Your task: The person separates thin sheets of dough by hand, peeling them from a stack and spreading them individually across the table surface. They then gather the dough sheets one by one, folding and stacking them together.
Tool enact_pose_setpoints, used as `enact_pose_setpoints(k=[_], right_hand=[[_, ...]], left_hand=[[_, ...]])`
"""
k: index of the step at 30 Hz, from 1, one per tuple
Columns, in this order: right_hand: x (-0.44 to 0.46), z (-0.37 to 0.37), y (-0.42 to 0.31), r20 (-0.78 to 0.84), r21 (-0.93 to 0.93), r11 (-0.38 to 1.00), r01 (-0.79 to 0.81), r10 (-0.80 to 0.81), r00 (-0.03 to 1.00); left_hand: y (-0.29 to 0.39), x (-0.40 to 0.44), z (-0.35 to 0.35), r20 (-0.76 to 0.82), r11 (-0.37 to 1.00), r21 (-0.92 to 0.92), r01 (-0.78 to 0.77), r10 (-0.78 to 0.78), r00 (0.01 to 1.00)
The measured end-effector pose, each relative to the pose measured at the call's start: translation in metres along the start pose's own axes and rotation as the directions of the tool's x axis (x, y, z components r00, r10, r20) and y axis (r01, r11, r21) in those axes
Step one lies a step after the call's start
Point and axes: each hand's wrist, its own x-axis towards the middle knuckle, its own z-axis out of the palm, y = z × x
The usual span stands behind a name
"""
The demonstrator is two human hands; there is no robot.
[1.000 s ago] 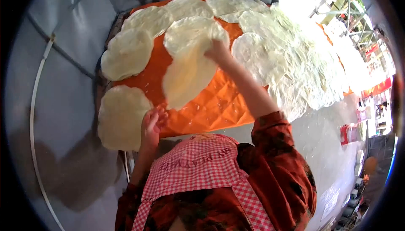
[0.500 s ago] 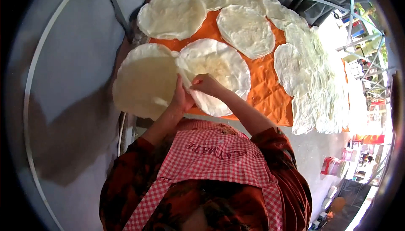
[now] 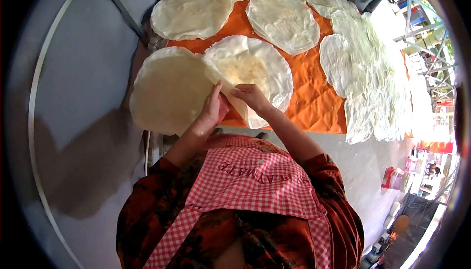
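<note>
A pale, thin round sheet (image 3: 272, 75), which looks like rice paper, lies in a stack in front of me, its near-left edge lifted and folded up. My left hand (image 3: 212, 108) is closed on that lifted edge, thumb pointing up. Close by on the right, my right hand (image 3: 252, 97) pinches the same edge, fingers curled. Left of my hands is a smooth round stack of sheets (image 3: 169, 92), partly in shadow. An orange cloth (image 3: 314, 97) shows under the sheets and through the gap below the lifted edge.
Further back lie more round stacks, one at the left (image 3: 192, 11) and one in the middle (image 3: 283, 21). Many overlapping wrinkled sheets (image 3: 375, 77) cover the right side. A grey wall (image 3: 83, 121) with a pale curved pole (image 3: 33, 102) stands at the left.
The sheet's near-left edge has been raised and folded further, baring orange cloth below it. My right hand has shifted slightly right. The whole view has tilted a little.
</note>
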Motion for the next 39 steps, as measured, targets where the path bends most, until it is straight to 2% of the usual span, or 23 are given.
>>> enact_pose_setpoints(k=[2,5,7,9,10,11,13,14,17,19,20,21,22,24,25,26,27,29,31,34,35,37,39], right_hand=[[0.003,-0.001,0.007,-0.031,0.049,0.998,-0.036,0.037,0.999],[0.008,0.006,0.016,-0.178,-0.213,0.977,-0.007,-0.032,0.984],[0.004,0.021,0.007,-0.194,-0.502,0.853,0.143,-0.272,0.942],[0.009,0.028,0.018,-0.206,-0.449,0.876,0.177,-0.294,0.933],[0.007,0.029,0.008,-0.205,-0.395,0.911,0.123,-0.217,0.954],[0.015,0.029,0.019,-0.191,-0.464,0.866,0.188,-0.305,0.933],[0.029,0.021,0.029,-0.25,-0.38,0.909,0.172,-0.28,0.927],[0.03,0.016,0.027,-0.243,-0.374,0.913,0.16,-0.264,0.933],[0.029,-0.006,0.009,-0.34,-0.333,0.929,0.162,-0.278,0.898],[0.031,-0.054,-0.011,-0.425,-0.37,0.908,0.195,-0.352,0.834],[0.001,-0.086,-0.045,-0.587,-0.27,0.95,0.157,-0.291,0.756],[-0.012,-0.125,-0.049,-0.555,0.064,0.959,0.276,-0.195,0.809],[-0.031,-0.165,-0.045,-0.593,0.109,0.954,0.28,-0.164,0.788],[-0.087,-0.217,-0.053,-0.751,0.02,0.989,0.144,-0.08,0.656],[-0.116,-0.233,-0.043,-0.777,0.131,0.98,0.152,0.006,0.63],[-0.136,-0.256,-0.012,-0.821,0.092,0.992,0.091,0.024,0.57],[-0.161,-0.265,0.004,-0.887,0.078,0.997,0.018,0.061,0.458],[-0.201,-0.299,0.06,-0.918,0.169,0.984,0.049,0.14,0.37],[-0.23,-0.333,0.131,-0.933,0.158,0.967,-0.198,0.212,0.29],[-0.24,-0.357,0.231,-0.966,-0.127,0.899,-0.419,-0.017,0.256],[-0.236,-0.331,0.18,-0.969,-0.056,0.909,-0.413,0.05,0.241],[-0.226,-0.339,0.166,-0.962,-0.132,0.899,-0.417,-0.015,0.271],[-0.234,-0.328,0.111,-0.957,-0.049,0.952,-0.302,0.042,0.287]], left_hand=[[-0.002,0.007,-0.007,-0.036,1.0,0.007,0.024,-0.024,0.999],[-0.004,0.02,-0.027,-0.269,0.954,0.278,0.113,-0.036,0.963],[0.004,0.018,-0.024,-0.248,0.974,0.215,0.076,-0.021,0.969],[0.009,-0.002,0.021,-0.198,0.968,0.238,0.077,-0.029,0.98],[0.004,0.002,0.01,-0.14,0.968,0.247,0.035,0.0,0.99],[0.003,0.008,-0.004,-0.185,0.942,0.336,0.016,0.049,0.981],[0.006,0.008,-0.012,-0.283,0.935,0.351,-0.056,0.163,0.945],[0.01,0.012,-0.029,-0.196,0.917,0.383,-0.108,0.195,0.961],[0.017,0.045,-0.09,-0.189,0.841,0.536,-0.074,0.204,0.961],[0.031,0.049,-0.079,-0.353,0.82,0.568,0.064,0.172,0.92],[0.038,0.048,-0.073,-0.436,0.808,0.573,0.136,0.16,0.886],[0.046,0.044,-0.067,-0.418,0.833,0.544,0.101,0.166,0.893],[0.054,0.038,-0.062,-0.405,0.858,0.51,0.064,0.173,0.898],[0.072,0.046,-0.085,-0.361,0.842,0.538,0.04,0.188,0.913],[0.088,0.063,-0.121,-0.331,0.797,0.602,0.052,0.19,0.924],[0.098,0.071,-0.143,-0.304,0.746,0.662,0.063,0.191,0.933],[0.101,0.07,-0.145,-0.335,0.785,0.618,0.03,0.229,0.914],[0.109,0.069,-0.138,-0.402,0.847,0.529,-0.048,0.3,0.865],[0.134,0.074,-0.167,-0.38,0.795,0.606,0.023,0.264,0.886],[0.139,0.051,-0.12,-0.359,0.732,0.676,0.089,0.221,0.907],[0.137,0.038,-0.089,-0.355,0.717,0.689,0.105,0.208,0.912],[0.139,0.028,-0.067,-0.308,0.735,0.675,0.065,0.201,0.93],[0.145,0.012,-0.047,-0.295,0.768,0.638,0.059,0.173,0.94]])
